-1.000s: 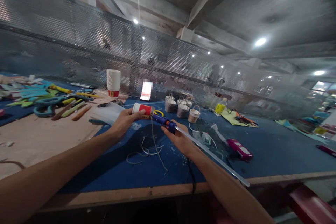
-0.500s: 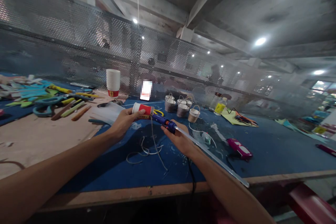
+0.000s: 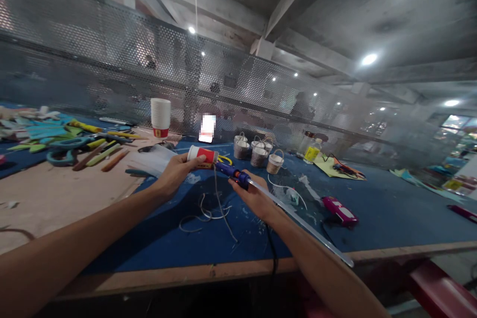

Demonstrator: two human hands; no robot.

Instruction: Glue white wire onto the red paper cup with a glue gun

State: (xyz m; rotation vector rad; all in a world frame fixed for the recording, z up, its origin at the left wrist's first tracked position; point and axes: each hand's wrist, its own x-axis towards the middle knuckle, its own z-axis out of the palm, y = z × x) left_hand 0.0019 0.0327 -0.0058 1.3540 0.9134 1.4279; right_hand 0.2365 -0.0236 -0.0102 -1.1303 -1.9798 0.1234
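Observation:
My left hand (image 3: 179,171) is closed around a red and white paper cup (image 3: 202,155) lying on its side in the air above the table. In my right hand (image 3: 255,194) is a blue hot glue gun (image 3: 234,174), with a long clear glue stick (image 3: 301,223) poking out of its back. The gun's nozzle is at the base of the cup, where a grey cord (image 3: 219,198) hangs down to the table. Whether nozzle and cup touch, I cannot tell. Small cord-wrapped cups with handles (image 3: 258,155) stand just beyond the gun.
On the left, a stack of paper cups (image 3: 160,117) stands near scissors (image 3: 67,150) and several craft knives. A lit phone (image 3: 207,128) leans against the perforated metal screen (image 3: 231,79). To the right are a yellow-labelled bottle (image 3: 312,151) and a magenta device (image 3: 340,210).
Almost nothing differs. Both hands, the cup and the glue gun keep the same positions; a blurred figure behind the screen has shifted slightly.

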